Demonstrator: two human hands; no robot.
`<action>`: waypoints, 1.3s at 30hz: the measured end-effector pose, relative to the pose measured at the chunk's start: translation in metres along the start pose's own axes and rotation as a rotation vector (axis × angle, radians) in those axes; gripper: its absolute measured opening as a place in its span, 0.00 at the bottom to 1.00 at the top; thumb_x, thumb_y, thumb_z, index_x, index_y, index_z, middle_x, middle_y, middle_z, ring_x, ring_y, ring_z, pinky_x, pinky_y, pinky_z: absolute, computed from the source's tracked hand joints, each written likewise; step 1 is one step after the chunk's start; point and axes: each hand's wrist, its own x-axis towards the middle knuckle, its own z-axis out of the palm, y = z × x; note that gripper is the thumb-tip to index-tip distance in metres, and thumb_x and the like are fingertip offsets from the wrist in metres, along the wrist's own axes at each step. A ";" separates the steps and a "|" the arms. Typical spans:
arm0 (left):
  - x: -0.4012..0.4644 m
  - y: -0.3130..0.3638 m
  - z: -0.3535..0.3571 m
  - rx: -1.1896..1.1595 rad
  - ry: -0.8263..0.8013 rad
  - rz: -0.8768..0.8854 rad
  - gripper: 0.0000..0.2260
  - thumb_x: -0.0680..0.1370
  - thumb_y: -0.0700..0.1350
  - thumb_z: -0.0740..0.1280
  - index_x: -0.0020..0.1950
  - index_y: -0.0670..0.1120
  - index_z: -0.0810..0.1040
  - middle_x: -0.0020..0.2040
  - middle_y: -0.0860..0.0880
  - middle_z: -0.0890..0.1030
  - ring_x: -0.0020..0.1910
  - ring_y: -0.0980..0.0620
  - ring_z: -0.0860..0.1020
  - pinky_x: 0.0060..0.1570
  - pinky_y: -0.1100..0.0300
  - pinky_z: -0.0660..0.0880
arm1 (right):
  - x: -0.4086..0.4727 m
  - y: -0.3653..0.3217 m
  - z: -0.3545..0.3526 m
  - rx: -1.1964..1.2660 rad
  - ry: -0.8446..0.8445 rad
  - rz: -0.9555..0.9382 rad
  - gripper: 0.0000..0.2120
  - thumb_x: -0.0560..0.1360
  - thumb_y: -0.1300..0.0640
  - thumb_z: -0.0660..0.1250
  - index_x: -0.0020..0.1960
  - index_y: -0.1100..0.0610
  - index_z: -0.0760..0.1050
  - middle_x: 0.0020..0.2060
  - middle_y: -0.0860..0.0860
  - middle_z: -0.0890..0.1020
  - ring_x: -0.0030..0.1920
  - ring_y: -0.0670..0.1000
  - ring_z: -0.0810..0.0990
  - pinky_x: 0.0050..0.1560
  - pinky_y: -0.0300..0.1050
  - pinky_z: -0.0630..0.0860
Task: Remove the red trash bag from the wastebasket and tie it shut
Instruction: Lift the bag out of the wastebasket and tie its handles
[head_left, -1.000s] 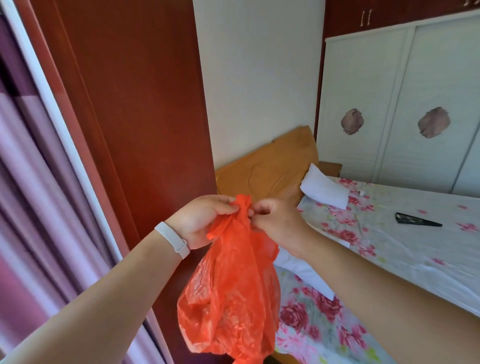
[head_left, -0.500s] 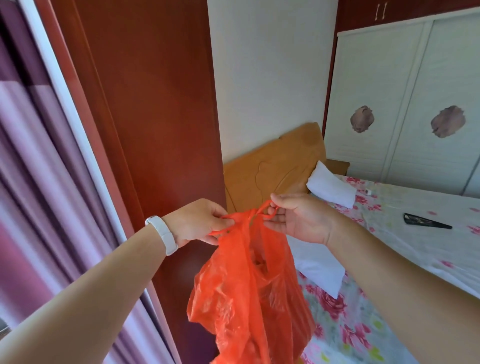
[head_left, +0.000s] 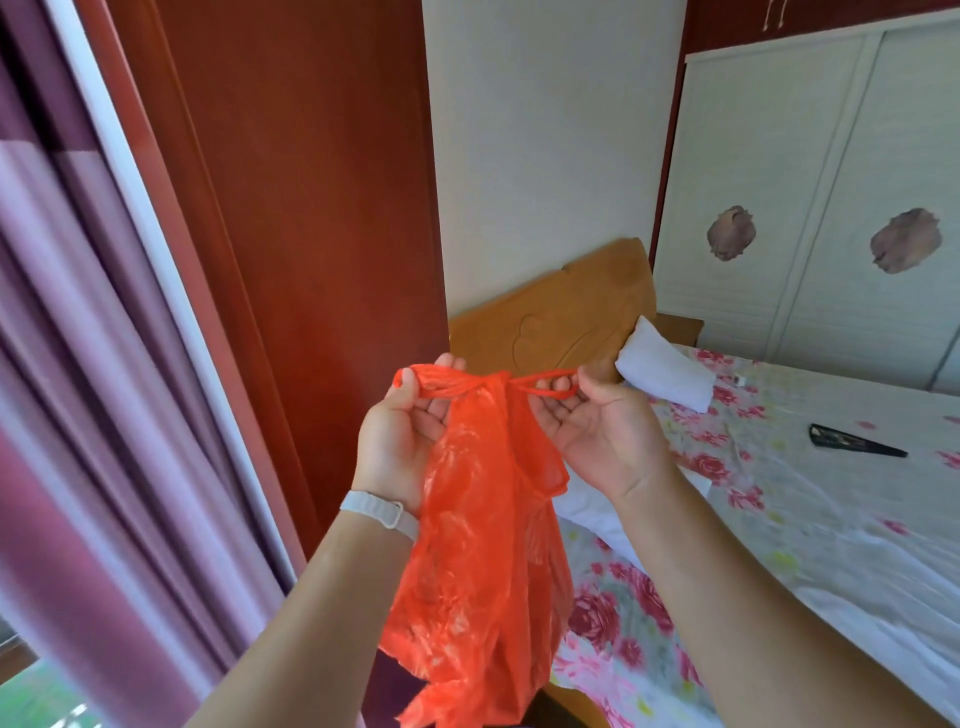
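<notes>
The red trash bag (head_left: 483, 561) hangs in the air in front of me, thin and crinkled, with its two handle loops stretched sideways at the top. My left hand (head_left: 400, 441), palm up with a white wristband below it, grips the left loop. My right hand (head_left: 597, 431) pinches the right loop, which is pulled thin like a cord. The loops cross at a twist in the middle, between the hands. No wastebasket is in view.
A dark red wardrobe (head_left: 291, 208) stands straight ahead, purple curtains (head_left: 78, 415) on the left. To the right is a bed with a floral sheet (head_left: 805, 493), a wooden headboard (head_left: 550, 322), a white pillow (head_left: 665, 374) and a black object (head_left: 852, 444).
My hands were together at the bag's top a second ago. They have moved apart, pulling the two loops out sideways, and both palms have turned upward.
</notes>
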 end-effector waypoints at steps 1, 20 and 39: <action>0.003 0.000 -0.001 -0.049 0.027 0.012 0.10 0.80 0.45 0.60 0.56 0.41 0.76 0.45 0.43 0.85 0.49 0.47 0.84 0.56 0.48 0.76 | 0.002 -0.001 -0.004 0.010 0.032 0.007 0.16 0.80 0.61 0.58 0.34 0.61 0.74 0.28 0.52 0.75 0.32 0.50 0.79 0.51 0.50 0.81; 0.052 -0.001 -0.081 0.494 0.401 -0.105 0.15 0.80 0.38 0.50 0.33 0.49 0.62 0.27 0.51 0.58 0.22 0.53 0.58 0.36 0.59 0.67 | -0.004 -0.128 -0.154 -0.573 0.641 0.047 0.10 0.80 0.68 0.56 0.44 0.57 0.69 0.27 0.51 0.60 0.28 0.48 0.59 0.44 0.46 0.73; 0.048 -0.031 -0.031 0.712 0.115 -0.002 0.08 0.80 0.43 0.60 0.41 0.46 0.71 0.31 0.48 0.73 0.26 0.52 0.74 0.37 0.55 0.76 | -0.040 -0.148 -0.184 -0.614 0.530 -0.097 0.17 0.80 0.64 0.57 0.33 0.56 0.63 0.24 0.50 0.61 0.30 0.50 0.59 0.34 0.44 0.62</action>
